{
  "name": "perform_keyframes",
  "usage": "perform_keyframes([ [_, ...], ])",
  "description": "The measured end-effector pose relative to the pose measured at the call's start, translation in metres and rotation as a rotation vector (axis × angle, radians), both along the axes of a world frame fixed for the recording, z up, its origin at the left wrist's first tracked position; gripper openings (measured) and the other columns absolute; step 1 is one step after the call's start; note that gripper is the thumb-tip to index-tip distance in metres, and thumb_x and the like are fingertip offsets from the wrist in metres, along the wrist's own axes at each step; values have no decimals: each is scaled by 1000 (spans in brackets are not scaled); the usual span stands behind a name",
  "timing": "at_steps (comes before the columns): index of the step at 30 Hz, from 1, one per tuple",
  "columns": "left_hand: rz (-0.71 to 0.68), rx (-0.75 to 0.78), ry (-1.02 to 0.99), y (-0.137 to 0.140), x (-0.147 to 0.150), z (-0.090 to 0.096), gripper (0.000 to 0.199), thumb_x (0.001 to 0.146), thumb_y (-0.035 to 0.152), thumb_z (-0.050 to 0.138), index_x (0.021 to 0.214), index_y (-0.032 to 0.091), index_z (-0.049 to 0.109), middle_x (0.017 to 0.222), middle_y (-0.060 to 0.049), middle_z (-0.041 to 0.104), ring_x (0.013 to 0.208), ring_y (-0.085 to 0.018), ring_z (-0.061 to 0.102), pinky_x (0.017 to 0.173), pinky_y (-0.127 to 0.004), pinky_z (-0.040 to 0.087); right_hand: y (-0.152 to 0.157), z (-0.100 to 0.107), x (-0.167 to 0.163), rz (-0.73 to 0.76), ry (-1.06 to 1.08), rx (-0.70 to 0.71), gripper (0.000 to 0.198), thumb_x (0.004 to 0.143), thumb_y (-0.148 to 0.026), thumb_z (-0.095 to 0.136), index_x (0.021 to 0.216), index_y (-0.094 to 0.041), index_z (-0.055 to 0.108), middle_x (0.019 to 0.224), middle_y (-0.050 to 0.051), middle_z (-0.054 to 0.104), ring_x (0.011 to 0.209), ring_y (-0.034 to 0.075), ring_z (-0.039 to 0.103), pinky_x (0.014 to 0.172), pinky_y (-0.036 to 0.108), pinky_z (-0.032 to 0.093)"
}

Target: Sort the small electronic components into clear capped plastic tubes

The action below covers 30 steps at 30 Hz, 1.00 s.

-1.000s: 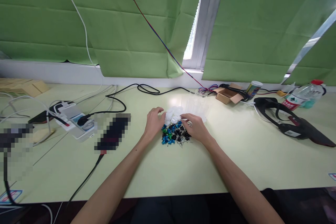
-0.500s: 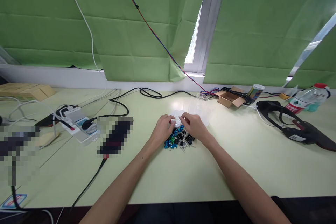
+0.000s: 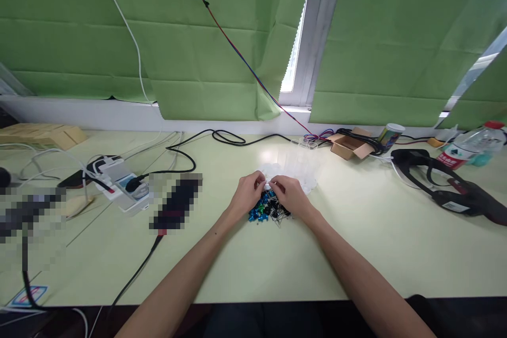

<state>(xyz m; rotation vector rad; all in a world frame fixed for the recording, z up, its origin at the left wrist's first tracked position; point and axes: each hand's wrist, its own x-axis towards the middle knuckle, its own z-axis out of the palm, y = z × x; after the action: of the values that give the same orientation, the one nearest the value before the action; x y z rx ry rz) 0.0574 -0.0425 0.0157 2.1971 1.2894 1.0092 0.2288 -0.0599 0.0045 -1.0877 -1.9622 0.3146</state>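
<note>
Beside small parts, left hand near right hand, fingers curled

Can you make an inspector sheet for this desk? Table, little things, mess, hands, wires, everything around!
Surface: pale green table; sticker at near left.
Job's things: small blue, green and black parts, piled; see-through plastic pieces behind.
Clutter: open cardboard box, can, bottle, black device, all rightward.
Hands: left hand and right hand, fingertips close together at the pile's far edge; grip unclear.
Cables: black cable, red-and-blue wires.
Surroundings: green blinds, window frame.
</note>
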Motion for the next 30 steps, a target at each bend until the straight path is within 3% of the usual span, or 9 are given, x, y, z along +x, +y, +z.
perform_keyframes([
  [6, 32, -13, -127, -1, 3, 4, 11, 89, 26, 51, 89, 21, 61, 72, 1, 65, 62, -14, 55, 63, -26, 43, 0, 3, 1, -5, -29, 25, 17, 95, -21, 49, 84, -19, 63, 75, 3, 62, 66, 17, 55, 63, 27, 41],
  [14, 36, -4, -299, -9, 4, 16, 14, 87, 32, 56, 92, 20, 63, 74, 1, 66, 63, -13, 56, 61, -24, 45, -4, 8, 4, 7, -30, -9, 19, 94, -28, 57, 109, -19, 62, 78, 2, 64, 58, 14, 52, 62, 26, 43],
  [22, -28, -90, -366, -8, 8, 11, 15, 84, 32, 60, 84, 19, 66, 76, -1, 67, 68, -15, 59, 64, -26, 47, -3, 6, -1, 4, -61, -25, 9, 90, -27, 61, 87, -19, 64, 70, 0, 63, 58, 14, 52, 59, 26, 39],
  [30, -87, -203, -408, -10, 5, 22, 18, 82, 36, 63, 85, 18, 67, 78, -3, 69, 73, -16, 64, 65, -26, 49, -3, 7, 1, 18, -7, -45, 21, 91, -25, 56, 71, -19, 54, 58, -3, 51, 52, 12, 45, 53, 24, 34],
])
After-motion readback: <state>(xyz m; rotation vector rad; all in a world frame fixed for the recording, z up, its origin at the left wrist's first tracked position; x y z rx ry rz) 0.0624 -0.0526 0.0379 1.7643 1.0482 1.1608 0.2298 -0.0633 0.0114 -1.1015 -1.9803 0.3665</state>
